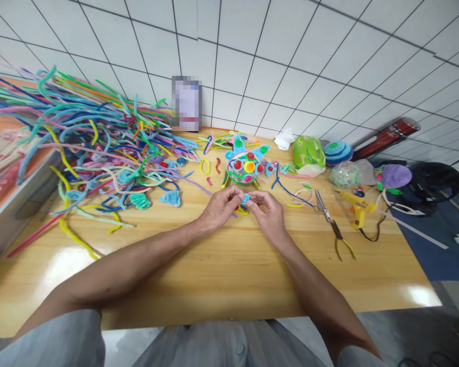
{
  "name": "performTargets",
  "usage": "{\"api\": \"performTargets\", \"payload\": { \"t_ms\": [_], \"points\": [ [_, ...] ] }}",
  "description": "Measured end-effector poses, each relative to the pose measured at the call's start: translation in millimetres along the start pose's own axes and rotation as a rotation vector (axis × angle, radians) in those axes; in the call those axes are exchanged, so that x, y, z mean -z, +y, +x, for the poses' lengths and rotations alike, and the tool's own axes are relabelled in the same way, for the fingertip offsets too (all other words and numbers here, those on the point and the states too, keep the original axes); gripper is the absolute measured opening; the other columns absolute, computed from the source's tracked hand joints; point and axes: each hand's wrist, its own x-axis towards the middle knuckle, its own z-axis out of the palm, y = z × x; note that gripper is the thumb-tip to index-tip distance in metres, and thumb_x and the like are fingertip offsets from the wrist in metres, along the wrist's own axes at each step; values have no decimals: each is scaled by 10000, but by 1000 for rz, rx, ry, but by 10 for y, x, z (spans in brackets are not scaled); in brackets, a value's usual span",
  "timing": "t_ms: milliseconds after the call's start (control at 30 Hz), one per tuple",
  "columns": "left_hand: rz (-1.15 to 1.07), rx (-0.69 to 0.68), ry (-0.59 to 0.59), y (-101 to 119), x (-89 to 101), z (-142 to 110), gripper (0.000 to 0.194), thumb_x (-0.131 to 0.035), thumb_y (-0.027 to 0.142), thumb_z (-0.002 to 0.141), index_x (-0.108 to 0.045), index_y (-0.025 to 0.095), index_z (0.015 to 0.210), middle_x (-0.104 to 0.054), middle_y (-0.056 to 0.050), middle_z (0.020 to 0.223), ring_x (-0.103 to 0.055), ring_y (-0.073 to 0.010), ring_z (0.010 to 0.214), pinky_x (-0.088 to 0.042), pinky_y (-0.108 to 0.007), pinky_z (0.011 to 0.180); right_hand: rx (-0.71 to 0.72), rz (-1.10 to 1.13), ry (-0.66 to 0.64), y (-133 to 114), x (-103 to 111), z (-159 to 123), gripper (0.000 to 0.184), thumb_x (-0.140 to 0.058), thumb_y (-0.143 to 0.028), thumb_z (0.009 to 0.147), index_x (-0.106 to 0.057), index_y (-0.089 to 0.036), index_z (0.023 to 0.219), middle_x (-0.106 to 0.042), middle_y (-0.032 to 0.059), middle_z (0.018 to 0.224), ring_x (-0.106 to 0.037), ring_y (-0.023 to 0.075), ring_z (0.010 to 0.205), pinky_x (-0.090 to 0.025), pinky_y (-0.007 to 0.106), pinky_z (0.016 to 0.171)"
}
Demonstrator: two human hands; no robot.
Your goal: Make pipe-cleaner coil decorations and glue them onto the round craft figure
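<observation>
Between my two hands, over the middle of the table, is a small blue coil of pipe cleaner. My left hand pinches it from one side, and my right hand grips its other side with thumb and fingers. Just beyond my fingers stands a colourful pipe-cleaner figure with blue and green horn-like points and red, yellow and pink round discs. Bits of red and yellow show on the table below my hands, partly hidden by them.
A large heap of pipe cleaners covers the left side. On the right lie scissors, pliers and a yellow glue gun. Behind them are a green ball-like object and a red cylinder. A blurred-out upright rectangle leans on the tiled wall.
</observation>
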Motion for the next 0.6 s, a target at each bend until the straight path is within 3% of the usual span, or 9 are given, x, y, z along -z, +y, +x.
{"api": "performTargets", "payload": {
  "t_ms": [200, 600],
  "points": [
    [-37, 7, 48, -1, -29, -29, 276, -624, 436, 926, -627, 165, 872, -604, 4, 757, -592, -121, 683, -498, -205, 585, 71, -18, 48, -24, -39, -20, 125, -691, -272, 928, -740, -236, 1037, -748, 20, 922, -701, 170, 831, -556, 311, 761],
    [-57, -31, 147, -7, -90, -78, 279, -617, 429, 927, -618, 163, 843, -560, 14, 732, -519, -117, 679, -463, -226, 627, -29, 99, 147, 14, -221, -96, 182, -731, -331, 913, -761, -238, 1066, -792, 39, 962, -732, 182, 846, -580, 329, 797]
  ]
}}
